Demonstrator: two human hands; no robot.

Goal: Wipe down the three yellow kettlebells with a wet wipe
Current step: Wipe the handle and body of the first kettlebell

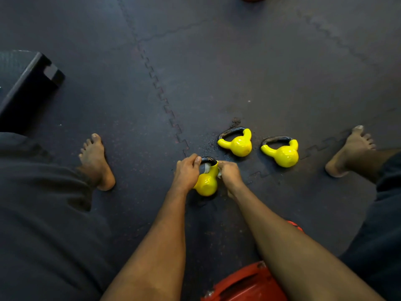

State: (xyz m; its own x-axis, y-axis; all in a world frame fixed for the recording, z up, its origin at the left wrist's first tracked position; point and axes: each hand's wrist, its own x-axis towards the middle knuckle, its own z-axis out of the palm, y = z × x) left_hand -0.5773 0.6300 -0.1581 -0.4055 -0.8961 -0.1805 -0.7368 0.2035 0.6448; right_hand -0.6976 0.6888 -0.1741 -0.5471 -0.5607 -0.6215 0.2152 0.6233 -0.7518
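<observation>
Nearest yellow kettlebell [206,184] sits on the floor mat [217,72]. My left hand [186,173] grips its black handle, and my right hand [230,174] pinches the wet wipe [207,168] against the handle. Second kettlebell [238,145] and third kettlebell [284,154] lie just beyond, to the right.

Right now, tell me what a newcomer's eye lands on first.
Three yellow shapes on the dark floor mat. The nearest kettlebell sits between the left hand, holding its black handle, and the right hand, holding a wet wipe against it. The second kettlebell and third kettlebell rest beyond, to the right.
</observation>
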